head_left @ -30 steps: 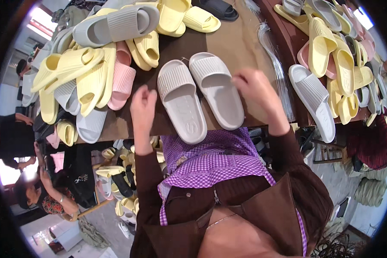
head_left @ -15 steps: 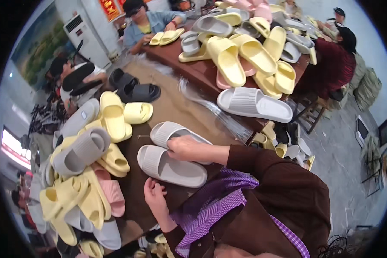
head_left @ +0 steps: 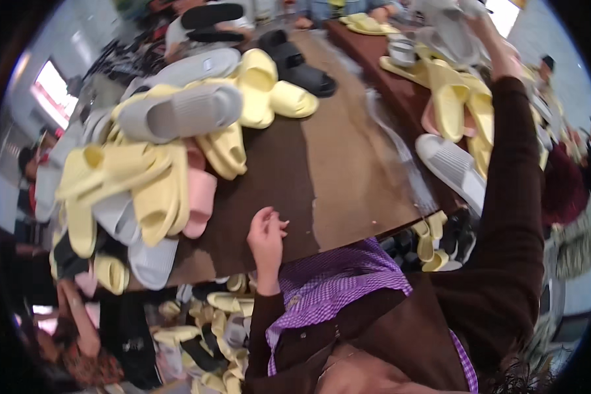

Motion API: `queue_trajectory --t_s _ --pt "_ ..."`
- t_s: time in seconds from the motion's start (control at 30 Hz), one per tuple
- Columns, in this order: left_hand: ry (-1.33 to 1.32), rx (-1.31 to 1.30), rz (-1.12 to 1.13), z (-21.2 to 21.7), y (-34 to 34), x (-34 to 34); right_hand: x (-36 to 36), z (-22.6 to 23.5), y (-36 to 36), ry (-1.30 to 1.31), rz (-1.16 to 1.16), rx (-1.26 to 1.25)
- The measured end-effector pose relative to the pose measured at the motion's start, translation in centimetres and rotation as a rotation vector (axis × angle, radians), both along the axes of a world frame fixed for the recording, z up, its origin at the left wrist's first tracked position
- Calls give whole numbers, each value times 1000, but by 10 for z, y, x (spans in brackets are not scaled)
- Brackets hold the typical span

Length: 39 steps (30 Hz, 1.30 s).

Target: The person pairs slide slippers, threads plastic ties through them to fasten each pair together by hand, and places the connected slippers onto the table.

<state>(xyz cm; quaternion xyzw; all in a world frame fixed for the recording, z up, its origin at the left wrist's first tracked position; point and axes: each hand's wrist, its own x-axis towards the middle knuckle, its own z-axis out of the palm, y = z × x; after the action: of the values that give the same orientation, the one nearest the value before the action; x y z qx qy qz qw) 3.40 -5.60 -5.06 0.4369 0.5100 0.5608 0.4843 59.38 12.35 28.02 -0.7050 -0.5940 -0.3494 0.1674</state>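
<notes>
Both grey slippers (head_left: 450,29) are gone from the brown counter (head_left: 348,177) where they were lying half a second ago; they are now sitting high at the far right, gripped in the right hand (head_left: 489,33), whose arm is stretching out in a dark brown sleeve. How tightly that grip is closing, I cannot tell. Resting at the near counter edge, the left hand (head_left: 266,236) is curling loosely and holding nothing. Yellow, grey and pink slippers (head_left: 157,164) are piling up to the left.
</notes>
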Motion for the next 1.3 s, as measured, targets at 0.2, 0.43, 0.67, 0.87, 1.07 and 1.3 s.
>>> queue_trajectory --t_s 0.2,0.43,0.67,0.87,1.07,1.3 --pt "-32 13 -94 -2 -1 -1 -53 -68 53 361 473 -10" --pt "-78 51 -47 -6 -1 -4 -323 -162 46 925 949 -859" --pt "-111 58 -3 -3 -1 -4 -452 -221 70 1474 1015 -722" --pt "-157 59 -15 -5 -1 -9 -429 -198 51 1432 981 -269" --pt "-242 32 -8 -2 4 -17 -326 -188 -30 1463 911 -238" --pt "-309 106 32 26 15 -24 -242 -223 -105 1642 839 -423"
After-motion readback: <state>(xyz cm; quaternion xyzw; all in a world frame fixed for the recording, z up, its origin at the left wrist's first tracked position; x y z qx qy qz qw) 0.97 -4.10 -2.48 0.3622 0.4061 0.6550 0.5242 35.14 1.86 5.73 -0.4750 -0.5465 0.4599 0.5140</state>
